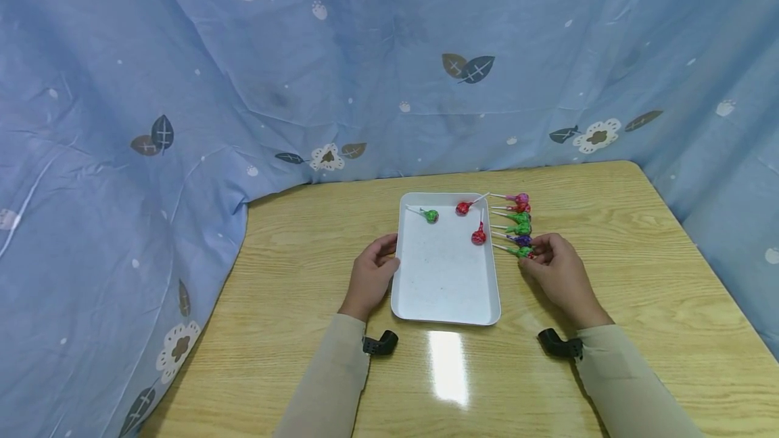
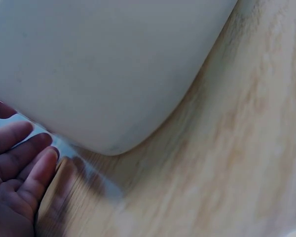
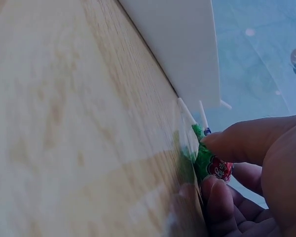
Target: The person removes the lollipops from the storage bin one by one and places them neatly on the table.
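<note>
A white tray (image 1: pixel 446 282) lies on the table, with one green lollipop (image 1: pixel 431 216) and two red-wrapped ones, an upper (image 1: pixel 463 208) and a lower (image 1: pixel 479 237), inside it. My left hand (image 1: pixel 371 273) rests at the tray's left side, fingers loosely bent against the outer wall; in the left wrist view the fingers (image 2: pixel 32 170) are beside the tray's edge. Just right of the tray, my right hand (image 1: pixel 561 277) pinches the nearest green lollipop (image 3: pixel 207 160) of a row, thumb on its wrapper. Its stick points toward the tray.
Further up the row lie a purple lollipop (image 1: pixel 521 240), two green ones, a red one and a pink one (image 1: pixel 519 199), sticks toward the tray. A blue patterned curtain (image 1: pixel 389 73) hangs behind and at both sides of the wooden table (image 1: pixel 304 255).
</note>
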`<state>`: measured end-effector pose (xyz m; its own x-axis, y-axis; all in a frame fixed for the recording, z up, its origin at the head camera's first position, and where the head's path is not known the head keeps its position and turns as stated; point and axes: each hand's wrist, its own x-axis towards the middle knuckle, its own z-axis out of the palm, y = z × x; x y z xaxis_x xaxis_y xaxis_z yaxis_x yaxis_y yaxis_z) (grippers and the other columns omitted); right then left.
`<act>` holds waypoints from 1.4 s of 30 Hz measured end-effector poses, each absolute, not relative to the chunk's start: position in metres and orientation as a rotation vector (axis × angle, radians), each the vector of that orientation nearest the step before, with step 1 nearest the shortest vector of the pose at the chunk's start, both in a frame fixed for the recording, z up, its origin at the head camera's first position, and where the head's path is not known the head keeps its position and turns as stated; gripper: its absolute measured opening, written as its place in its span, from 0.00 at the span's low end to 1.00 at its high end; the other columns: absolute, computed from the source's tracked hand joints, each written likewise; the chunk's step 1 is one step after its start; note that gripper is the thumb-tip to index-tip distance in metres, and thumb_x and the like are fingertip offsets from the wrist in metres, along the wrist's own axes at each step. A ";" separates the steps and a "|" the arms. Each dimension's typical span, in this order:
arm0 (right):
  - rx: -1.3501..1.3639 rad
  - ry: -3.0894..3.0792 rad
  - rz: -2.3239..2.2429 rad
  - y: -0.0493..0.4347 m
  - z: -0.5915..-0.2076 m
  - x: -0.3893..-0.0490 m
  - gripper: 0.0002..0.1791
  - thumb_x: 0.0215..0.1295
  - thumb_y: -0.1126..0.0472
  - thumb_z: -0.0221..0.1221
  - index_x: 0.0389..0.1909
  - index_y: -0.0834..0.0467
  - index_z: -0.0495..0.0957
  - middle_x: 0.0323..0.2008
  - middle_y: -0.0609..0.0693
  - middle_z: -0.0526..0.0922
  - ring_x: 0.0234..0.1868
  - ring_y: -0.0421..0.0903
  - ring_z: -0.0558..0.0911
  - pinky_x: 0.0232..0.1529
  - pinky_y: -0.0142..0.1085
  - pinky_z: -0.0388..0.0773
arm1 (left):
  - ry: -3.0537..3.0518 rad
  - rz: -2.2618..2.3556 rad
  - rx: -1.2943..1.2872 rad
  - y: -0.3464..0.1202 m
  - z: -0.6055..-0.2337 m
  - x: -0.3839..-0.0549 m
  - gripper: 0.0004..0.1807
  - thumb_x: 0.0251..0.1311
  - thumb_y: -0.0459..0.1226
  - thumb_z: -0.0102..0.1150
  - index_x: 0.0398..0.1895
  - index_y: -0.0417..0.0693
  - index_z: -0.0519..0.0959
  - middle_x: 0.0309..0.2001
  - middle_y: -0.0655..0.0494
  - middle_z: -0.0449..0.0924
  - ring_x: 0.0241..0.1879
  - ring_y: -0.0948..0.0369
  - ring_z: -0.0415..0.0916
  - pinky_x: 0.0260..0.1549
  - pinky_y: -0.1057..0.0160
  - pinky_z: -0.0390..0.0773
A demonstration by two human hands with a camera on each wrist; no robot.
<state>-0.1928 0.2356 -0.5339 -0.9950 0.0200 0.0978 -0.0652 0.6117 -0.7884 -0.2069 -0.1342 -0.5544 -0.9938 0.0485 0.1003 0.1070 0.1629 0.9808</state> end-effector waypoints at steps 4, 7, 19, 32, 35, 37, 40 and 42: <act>0.040 -2.726 1.348 0.236 -0.534 -0.193 0.22 0.72 0.66 0.69 0.60 0.73 0.75 0.47 0.62 0.79 0.43 0.53 0.78 0.38 0.31 0.75 | -2.353 -2.001 -0.161 -0.134 -0.553 -0.206 0.26 0.72 0.27 0.61 0.72 0.42 0.80 0.61 0.46 0.84 0.52 0.49 0.85 0.54 0.51 0.83; 0.038 -2.717 1.360 0.236 -0.535 -0.193 0.23 0.72 0.66 0.69 0.61 0.72 0.75 0.48 0.63 0.79 0.44 0.53 0.77 0.38 0.31 0.75 | -2.357 -1.996 -0.161 -0.134 -0.553 -0.207 0.26 0.72 0.27 0.61 0.72 0.41 0.80 0.61 0.45 0.84 0.52 0.49 0.84 0.55 0.52 0.83; 0.044 -2.654 1.390 0.235 -0.532 -0.189 0.20 0.74 0.66 0.68 0.60 0.71 0.76 0.53 0.66 0.77 0.45 0.54 0.79 0.38 0.28 0.75 | -2.377 -1.976 -0.147 -0.134 -0.555 -0.207 0.26 0.72 0.28 0.60 0.72 0.43 0.80 0.60 0.48 0.85 0.51 0.51 0.84 0.53 0.56 0.83; 0.049 -2.557 1.423 0.236 -0.529 -0.187 0.19 0.77 0.62 0.66 0.59 0.70 0.77 0.57 0.65 0.77 0.42 0.42 0.80 0.35 0.28 0.77 | -2.380 -1.976 -0.154 -0.134 -0.553 -0.206 0.26 0.72 0.29 0.60 0.73 0.43 0.80 0.60 0.48 0.85 0.51 0.52 0.85 0.52 0.55 0.84; 0.067 -2.535 1.449 0.236 -0.528 -0.186 0.20 0.78 0.62 0.66 0.60 0.70 0.76 0.58 0.66 0.76 0.41 0.37 0.80 0.34 0.28 0.78 | -2.378 -1.976 -0.156 -0.134 -0.553 -0.207 0.26 0.72 0.29 0.60 0.72 0.43 0.80 0.61 0.49 0.84 0.51 0.52 0.85 0.53 0.56 0.84; 0.070 -2.521 1.464 0.236 -0.526 -0.185 0.20 0.78 0.62 0.66 0.61 0.71 0.76 0.58 0.65 0.76 0.40 0.37 0.80 0.33 0.28 0.79 | -2.377 -1.976 -0.156 -0.134 -0.553 -0.207 0.26 0.72 0.29 0.60 0.72 0.43 0.80 0.60 0.49 0.85 0.51 0.52 0.85 0.53 0.55 0.84; 0.068 -2.506 1.484 0.234 -0.525 -0.184 0.20 0.79 0.62 0.65 0.61 0.71 0.76 0.58 0.65 0.76 0.39 0.37 0.81 0.32 0.29 0.80 | -2.377 -1.974 -0.157 -0.134 -0.553 -0.207 0.26 0.72 0.28 0.60 0.72 0.43 0.80 0.60 0.48 0.85 0.51 0.52 0.85 0.53 0.55 0.84; 0.061 -2.501 1.498 0.233 -0.523 -0.184 0.20 0.79 0.61 0.65 0.61 0.70 0.75 0.58 0.64 0.76 0.38 0.39 0.82 0.31 0.30 0.80 | -2.374 -1.977 -0.160 -0.134 -0.554 -0.207 0.26 0.72 0.28 0.60 0.72 0.43 0.80 0.60 0.48 0.85 0.51 0.52 0.85 0.53 0.55 0.84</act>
